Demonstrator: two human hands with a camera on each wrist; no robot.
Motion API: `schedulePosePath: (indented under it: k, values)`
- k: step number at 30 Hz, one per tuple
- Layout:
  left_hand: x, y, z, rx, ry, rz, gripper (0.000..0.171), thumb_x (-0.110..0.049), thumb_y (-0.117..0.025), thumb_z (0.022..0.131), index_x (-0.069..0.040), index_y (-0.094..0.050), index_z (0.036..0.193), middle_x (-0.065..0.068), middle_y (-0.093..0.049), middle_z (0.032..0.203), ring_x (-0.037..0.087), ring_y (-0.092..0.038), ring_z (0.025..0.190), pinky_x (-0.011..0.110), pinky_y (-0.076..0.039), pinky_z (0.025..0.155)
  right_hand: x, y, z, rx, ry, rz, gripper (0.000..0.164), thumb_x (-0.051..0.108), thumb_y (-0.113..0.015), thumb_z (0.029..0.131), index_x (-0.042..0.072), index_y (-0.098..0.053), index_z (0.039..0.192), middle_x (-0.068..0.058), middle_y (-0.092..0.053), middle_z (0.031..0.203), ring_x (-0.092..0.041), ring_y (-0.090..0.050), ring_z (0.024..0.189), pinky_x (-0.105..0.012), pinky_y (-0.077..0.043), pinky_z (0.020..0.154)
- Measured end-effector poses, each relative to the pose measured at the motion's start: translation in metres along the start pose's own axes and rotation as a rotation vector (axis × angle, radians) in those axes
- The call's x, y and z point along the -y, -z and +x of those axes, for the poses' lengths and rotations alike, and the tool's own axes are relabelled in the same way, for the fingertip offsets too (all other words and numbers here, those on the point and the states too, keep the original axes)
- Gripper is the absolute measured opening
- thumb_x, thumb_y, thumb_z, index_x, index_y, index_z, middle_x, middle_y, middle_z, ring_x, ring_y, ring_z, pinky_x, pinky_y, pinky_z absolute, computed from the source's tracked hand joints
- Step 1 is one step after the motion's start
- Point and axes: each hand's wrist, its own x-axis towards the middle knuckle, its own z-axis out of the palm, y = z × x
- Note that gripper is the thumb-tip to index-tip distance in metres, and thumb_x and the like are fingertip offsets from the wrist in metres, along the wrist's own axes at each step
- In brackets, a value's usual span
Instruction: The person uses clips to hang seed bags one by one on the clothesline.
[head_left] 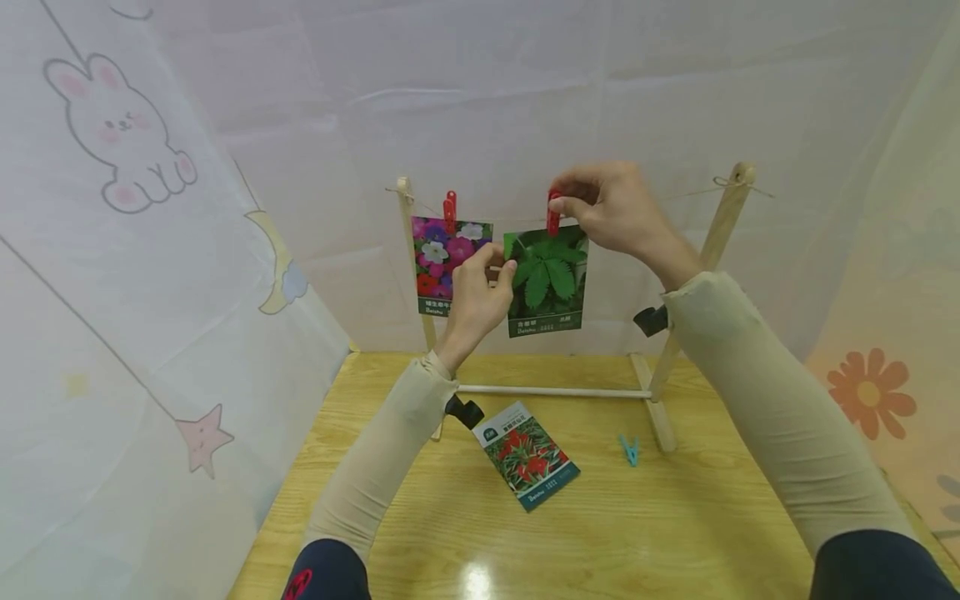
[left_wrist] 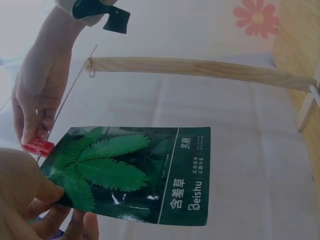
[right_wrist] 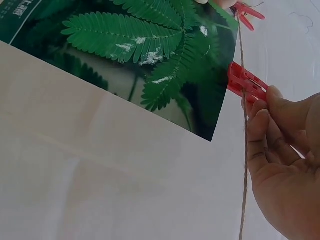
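A green seed packet (head_left: 547, 292) with a fern-like leaf picture hangs at the twine, its lettered end down. My left hand (head_left: 480, 293) pinches its left edge between thumb and fingers. At its top edge, my right hand (head_left: 621, 210) pinches a red clothespin (right_wrist: 248, 84), which sits over the twine (right_wrist: 244, 170) with its tip at the packet's edge. To the left, a second packet (head_left: 432, 267) with colourful flowers hangs from another red clothespin (head_left: 450, 212); my left hand covers part of it in the head view.
The twine runs between two wooden posts, the right one (head_left: 723, 221) tied near its top. A white rod (head_left: 555, 391) joins the stand low down. On the wooden table (head_left: 420, 517) lie a red-flowered packet (head_left: 528, 458) and a blue clothespin (head_left: 630, 451). Printed cloth hangs behind and at both sides.
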Motion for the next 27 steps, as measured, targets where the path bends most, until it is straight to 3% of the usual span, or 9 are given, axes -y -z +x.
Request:
schedulePosePath:
  k: [17, 27]
  values:
    - [-0.0007, 0.0011, 0.0015, -0.032, -0.017, -0.002, 0.015, -0.011, -0.062, 0.109, -0.001, -0.07, 0.116, 0.016, -0.076, 0.108, 0.029, -0.078, 0.094, 0.039, -0.065, 0.083, 0.0011, -0.0036, 0.0011, 0.027, 0.011, 0.015, 0.019, 0.008, -0.07, 0.104, -0.001, -0.079, 0.118, -0.019, -0.08, 0.105, -0.029, -0.074, 0.085, -0.016, -0.047, 0.069]
    - [0.0001, 0.0009, 0.0023, -0.029, -0.019, -0.009, 0.016, -0.011, -0.061, 0.109, -0.001, -0.07, 0.118, 0.016, -0.076, 0.11, 0.03, -0.078, 0.095, 0.04, -0.065, 0.083, 0.001, -0.0052, -0.0007, 0.048, -0.006, -0.004, 0.022, 0.012, -0.069, 0.105, 0.001, -0.078, 0.121, -0.018, -0.08, 0.107, -0.029, -0.074, 0.088, -0.021, -0.05, 0.072]
